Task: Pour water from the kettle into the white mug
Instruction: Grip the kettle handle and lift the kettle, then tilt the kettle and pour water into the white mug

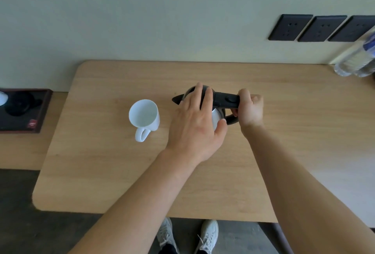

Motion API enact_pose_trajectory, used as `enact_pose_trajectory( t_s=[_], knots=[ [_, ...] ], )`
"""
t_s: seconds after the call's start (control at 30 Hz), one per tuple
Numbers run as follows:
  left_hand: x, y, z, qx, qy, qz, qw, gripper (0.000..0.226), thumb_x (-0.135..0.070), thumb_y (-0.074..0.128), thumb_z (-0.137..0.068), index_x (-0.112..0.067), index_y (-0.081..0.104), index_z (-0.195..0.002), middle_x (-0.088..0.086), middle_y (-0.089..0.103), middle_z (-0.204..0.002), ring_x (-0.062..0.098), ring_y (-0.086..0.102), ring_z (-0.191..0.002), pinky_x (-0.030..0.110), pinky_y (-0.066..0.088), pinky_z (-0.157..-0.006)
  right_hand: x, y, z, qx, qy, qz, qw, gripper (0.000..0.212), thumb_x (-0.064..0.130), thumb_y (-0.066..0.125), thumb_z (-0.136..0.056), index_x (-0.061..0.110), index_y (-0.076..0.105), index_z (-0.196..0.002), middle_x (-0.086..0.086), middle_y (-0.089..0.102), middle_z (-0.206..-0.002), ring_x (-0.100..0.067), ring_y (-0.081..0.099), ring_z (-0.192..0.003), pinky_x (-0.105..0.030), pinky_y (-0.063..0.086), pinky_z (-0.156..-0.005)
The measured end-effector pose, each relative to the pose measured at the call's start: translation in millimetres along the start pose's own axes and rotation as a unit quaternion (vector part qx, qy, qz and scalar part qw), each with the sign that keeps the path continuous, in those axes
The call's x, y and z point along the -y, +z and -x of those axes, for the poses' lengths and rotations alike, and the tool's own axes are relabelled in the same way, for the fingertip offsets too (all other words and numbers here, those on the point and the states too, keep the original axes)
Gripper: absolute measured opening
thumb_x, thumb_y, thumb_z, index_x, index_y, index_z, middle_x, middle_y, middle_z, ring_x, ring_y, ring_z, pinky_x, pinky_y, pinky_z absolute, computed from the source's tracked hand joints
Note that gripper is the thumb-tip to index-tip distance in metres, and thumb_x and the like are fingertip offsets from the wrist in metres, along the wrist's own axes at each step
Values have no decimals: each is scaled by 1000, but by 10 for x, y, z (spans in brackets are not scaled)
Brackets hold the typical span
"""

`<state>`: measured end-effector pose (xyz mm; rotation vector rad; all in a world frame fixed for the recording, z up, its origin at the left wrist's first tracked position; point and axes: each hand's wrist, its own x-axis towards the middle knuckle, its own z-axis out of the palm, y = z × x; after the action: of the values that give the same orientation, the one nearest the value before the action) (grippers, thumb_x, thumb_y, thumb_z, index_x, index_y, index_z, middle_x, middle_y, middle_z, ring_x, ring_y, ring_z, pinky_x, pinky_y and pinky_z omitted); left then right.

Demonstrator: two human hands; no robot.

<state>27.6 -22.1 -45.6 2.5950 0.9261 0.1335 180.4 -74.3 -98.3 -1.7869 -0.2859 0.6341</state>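
A steel kettle with a black lid, spout and handle stands on the wooden table, its spout pointing left. My right hand is wrapped around the black handle. My left hand lies flat over the lid, fingers spread, thumb against the steel body. The white mug stands upright to the left of the kettle, a short gap from the spout, with its handle turned toward me. I cannot tell whether the mug holds any water.
A dark tray with a black kettle base sits on a lower shelf at the far left. Water bottles stand at the back right corner. Black wall sockets are above them. My shoes show below the table's front edge.
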Motion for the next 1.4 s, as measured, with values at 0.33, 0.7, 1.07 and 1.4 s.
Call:
enact_pose_trajectory(
  t_s=[0.33, 0.7, 1.07, 1.4],
  knots=[
    [14, -365, 165, -73, 7, 24, 997, 77, -41, 52, -89, -5, 31, -154, 20, 26, -165, 35, 34, -147, 46, 32, -117, 607, 76, 270, -39, -58, 53, 996, 25, 25, 44, -76, 8, 38, -59, -12, 28, -66, -29, 25, -65, -41, 25, -58],
    [356, -609, 413, -125, -13, 86, 988, 73, -31, 46, -87, -2, 34, -153, 22, 29, -164, 36, 33, -149, 45, 29, -120, 1014, 479, 518, -46, -93, 165, 981, 31, 29, 42, -77, 14, 26, -56, -13, 31, -65, -27, 27, -66, -41, 28, -60],
    [741, -511, 455, -108, -41, 142, 983, 75, -28, 37, -84, -2, 31, -154, 21, 27, -165, 34, 30, -151, 43, 29, -121, 1015, 849, 568, -37, -130, 295, 946, 37, 31, 41, -80, 14, 23, -52, -9, 24, -60, -22, 24, -62, -38, 25, -57],
    [783, -509, 505, -95, -49, 154, 982, 75, -21, 54, -87, -2, 30, -155, 19, 25, -166, 33, 31, -151, 40, 31, -120, 1077, 907, 612, -34, -160, 357, 919, 38, 30, 41, -79, 11, 26, -50, -11, 24, -56, -23, 23, -57, -33, 24, -54]
  ],
)
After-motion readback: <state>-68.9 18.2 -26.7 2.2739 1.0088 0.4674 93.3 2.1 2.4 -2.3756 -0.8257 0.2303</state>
